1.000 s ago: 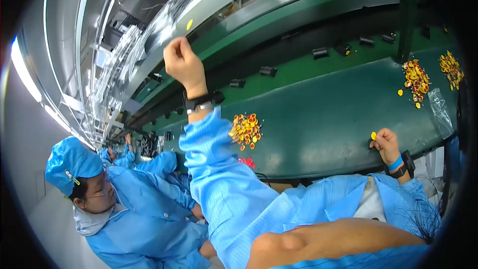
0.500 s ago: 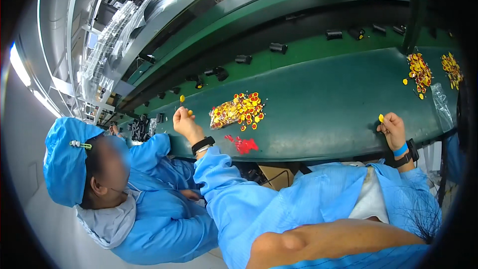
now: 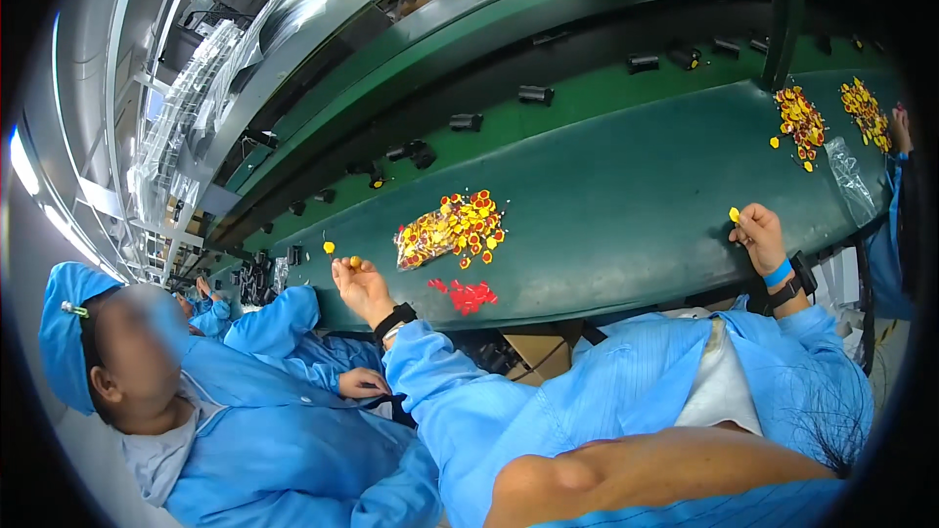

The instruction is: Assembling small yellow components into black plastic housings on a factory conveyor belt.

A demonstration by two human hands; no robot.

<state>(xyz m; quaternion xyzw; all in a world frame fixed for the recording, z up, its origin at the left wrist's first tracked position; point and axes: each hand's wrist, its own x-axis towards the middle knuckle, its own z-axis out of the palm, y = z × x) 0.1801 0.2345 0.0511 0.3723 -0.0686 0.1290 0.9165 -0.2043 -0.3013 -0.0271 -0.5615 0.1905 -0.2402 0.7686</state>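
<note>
Over the bench's (image 3: pixel 606 205) near edge, the left hand (image 3: pixel 360 286) curled loosely on a yellow piece (image 3: pixel 355 262) and the right hand (image 3: pixel 758 235) pinched a second piece (image 3: pixel 735 215) at its edge, probably keeping its face free, the pile (image 3: pixel 476 220) between them seemingly for easy reach.

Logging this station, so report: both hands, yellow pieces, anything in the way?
Left hand: yellow piece at fingertips, grip unclear. Right hand: pinching second piece. One pile and red bits between hands.
</note>
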